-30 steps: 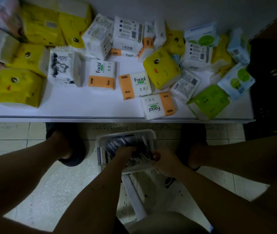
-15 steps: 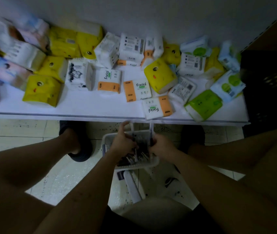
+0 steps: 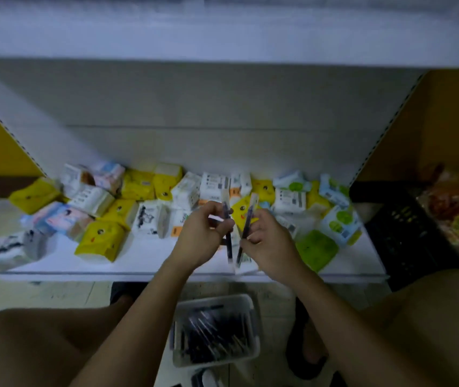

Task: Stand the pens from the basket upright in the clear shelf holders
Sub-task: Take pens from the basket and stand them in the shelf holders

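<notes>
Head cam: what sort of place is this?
Likely a shop aisle mid-restock: a white display shelf piled with tissue packs, slotted uprights at its sides, and a basket of pens on the tiled floor.

Left hand (image 3: 203,236) pinches a slim dark pen (image 3: 226,219), near upright. Right hand (image 3: 270,241) pinches a second dark pen (image 3: 247,216), tilted. Both over white shelf board (image 3: 144,258). Pale plastic basket (image 3: 254,331) of pens on the floor below.

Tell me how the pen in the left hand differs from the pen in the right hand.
Left pen stands almost vertical; right pen leans, its top tipped rightward. Left hand holds the left pen mid-barrel; right hand pinches the right pen lower down. Both are dark with pale ends.
</notes>
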Action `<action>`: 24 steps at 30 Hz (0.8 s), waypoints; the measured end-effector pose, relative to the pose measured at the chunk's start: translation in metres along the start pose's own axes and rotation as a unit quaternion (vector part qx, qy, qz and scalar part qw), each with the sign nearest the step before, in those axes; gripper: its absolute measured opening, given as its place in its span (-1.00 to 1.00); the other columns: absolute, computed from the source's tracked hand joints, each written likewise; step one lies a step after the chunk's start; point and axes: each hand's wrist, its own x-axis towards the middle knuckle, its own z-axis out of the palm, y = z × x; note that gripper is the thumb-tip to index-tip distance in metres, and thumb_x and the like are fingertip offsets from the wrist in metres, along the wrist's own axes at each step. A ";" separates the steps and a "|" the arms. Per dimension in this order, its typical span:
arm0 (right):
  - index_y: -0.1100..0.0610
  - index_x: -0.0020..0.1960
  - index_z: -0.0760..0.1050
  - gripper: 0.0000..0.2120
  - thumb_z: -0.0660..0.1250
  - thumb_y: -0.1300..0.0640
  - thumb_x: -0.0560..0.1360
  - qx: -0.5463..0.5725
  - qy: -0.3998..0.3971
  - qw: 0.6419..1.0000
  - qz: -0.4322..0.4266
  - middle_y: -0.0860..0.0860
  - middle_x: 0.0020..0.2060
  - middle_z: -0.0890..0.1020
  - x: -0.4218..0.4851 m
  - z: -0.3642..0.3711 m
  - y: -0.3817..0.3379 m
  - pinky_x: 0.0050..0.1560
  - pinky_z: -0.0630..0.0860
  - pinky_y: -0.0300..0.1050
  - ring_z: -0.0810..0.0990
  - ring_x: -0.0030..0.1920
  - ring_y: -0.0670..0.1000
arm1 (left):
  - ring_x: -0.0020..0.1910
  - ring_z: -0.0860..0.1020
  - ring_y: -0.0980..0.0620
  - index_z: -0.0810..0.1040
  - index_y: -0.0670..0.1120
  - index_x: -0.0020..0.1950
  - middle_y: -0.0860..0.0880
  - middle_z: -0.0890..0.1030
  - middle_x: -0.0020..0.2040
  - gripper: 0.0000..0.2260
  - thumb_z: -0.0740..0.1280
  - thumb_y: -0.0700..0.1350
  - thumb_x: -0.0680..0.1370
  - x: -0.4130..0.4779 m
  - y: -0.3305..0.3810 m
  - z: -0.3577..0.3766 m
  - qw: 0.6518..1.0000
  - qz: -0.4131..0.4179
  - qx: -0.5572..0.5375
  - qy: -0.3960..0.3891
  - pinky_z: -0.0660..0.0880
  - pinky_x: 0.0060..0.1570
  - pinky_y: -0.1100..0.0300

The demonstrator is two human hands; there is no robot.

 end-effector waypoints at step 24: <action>-0.25 0.28 0.27 -0.44 0.40 0.24 0.50 0.058 0.184 0.898 -0.395 -0.06 -0.16 0.56 0.031 -0.220 -0.268 -0.31 0.62 -0.20 0.67 -0.31 -0.04 | -0.08 0.61 0.16 0.45 0.22 0.24 0.05 0.56 -0.06 -0.58 0.41 -0.19 0.51 0.023 0.349 -0.053 0.887 0.433 0.098 0.127 0.63 -0.07 0.16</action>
